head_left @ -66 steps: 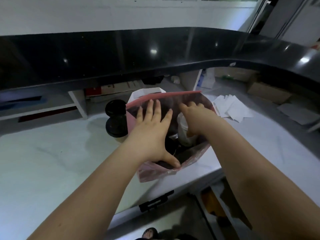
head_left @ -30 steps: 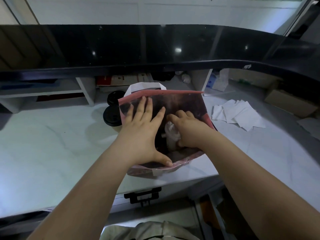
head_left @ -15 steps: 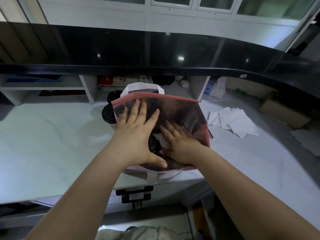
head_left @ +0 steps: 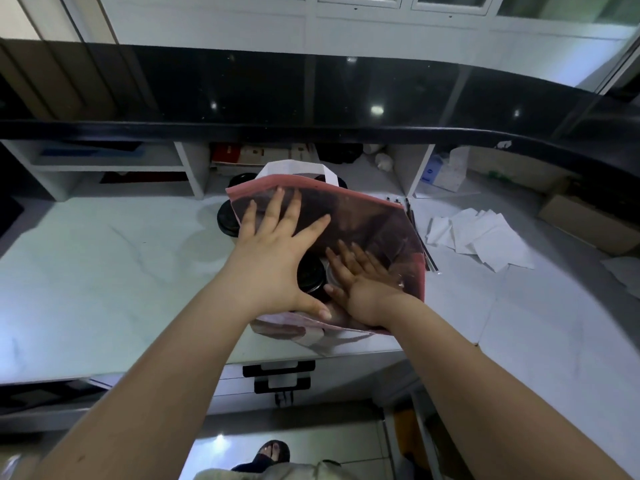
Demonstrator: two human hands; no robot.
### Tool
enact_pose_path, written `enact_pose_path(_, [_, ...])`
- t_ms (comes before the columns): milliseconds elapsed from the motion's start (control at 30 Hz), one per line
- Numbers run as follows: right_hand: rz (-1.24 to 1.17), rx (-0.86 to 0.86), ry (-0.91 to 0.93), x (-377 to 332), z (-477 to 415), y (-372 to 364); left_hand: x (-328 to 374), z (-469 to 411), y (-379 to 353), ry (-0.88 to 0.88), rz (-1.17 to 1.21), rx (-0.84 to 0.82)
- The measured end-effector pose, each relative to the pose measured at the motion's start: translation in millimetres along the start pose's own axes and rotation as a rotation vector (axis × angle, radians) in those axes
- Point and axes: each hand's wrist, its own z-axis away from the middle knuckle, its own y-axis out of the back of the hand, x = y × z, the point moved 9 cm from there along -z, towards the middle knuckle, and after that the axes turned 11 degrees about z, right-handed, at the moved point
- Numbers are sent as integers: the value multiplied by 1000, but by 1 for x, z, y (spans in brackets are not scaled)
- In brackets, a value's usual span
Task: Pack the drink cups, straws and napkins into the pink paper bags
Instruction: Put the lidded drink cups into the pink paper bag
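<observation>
Pink paper bag (head_left: 377,220) open on counter (head_left: 104,271); left hand (head_left: 273,261) fingers spread flat across its mouth; right hand (head_left: 360,278) inside, fingers straight, beside black-lidded cup (head_left: 309,276).

Dim bluish indoor light, ceiling-lamp glare on black ledge (head_left: 346,98), fisheye bending at edges, slightly soft

The pink paper bag (head_left: 363,216) looks matt, the white marble-like counter (head_left: 104,271) smooth, the black ledge (head_left: 311,95) glossy.
</observation>
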Motion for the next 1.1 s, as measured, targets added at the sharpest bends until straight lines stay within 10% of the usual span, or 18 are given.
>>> enact_pose_path(267, [-101, -74, 15, 4, -3, 11, 2, 1, 14, -12, 99, 90])
enact_pose_path(567, [-281, 389, -51, 9, 50, 124, 11, -9, 46, -8, 164, 233])
enact_pose_path(1100, [-239, 707, -741, 136, 199, 99, 186, -65, 36, -366, 256, 201])
